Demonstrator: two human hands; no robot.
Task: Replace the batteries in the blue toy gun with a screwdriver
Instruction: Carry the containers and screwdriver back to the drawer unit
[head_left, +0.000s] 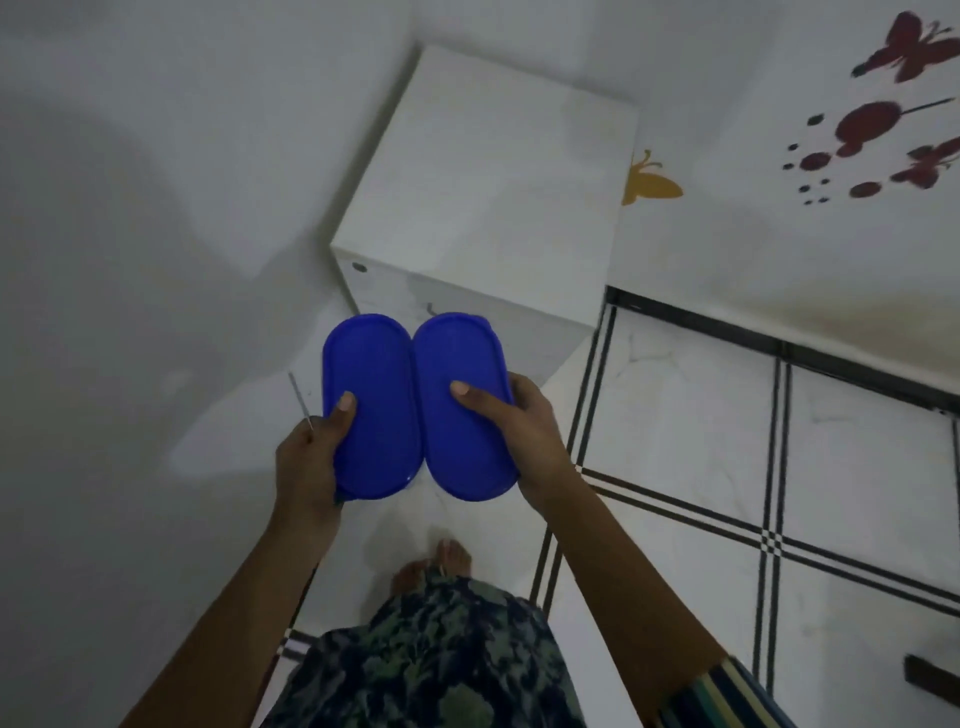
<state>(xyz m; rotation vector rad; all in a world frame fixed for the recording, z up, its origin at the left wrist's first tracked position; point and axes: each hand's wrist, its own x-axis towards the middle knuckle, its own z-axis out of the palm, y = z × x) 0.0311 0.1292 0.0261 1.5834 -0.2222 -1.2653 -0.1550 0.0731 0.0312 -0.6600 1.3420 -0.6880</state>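
Your left hand (306, 462) clamps one blue box (374, 374) and a thin metal rod (298, 395); your right hand (530, 431) clamps a second blue box (457, 358), sides touching.

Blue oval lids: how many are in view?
2. Left lid in the left hand, which also holds a thin metal rod; right lid beside it, edges touching, in the right hand. No others show.

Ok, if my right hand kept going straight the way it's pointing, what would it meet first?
Probably the white cabinet in the corner: your right hand, gripping the right blue container, points toward it. Height is unclear from above, so it might pass over it to the wall.
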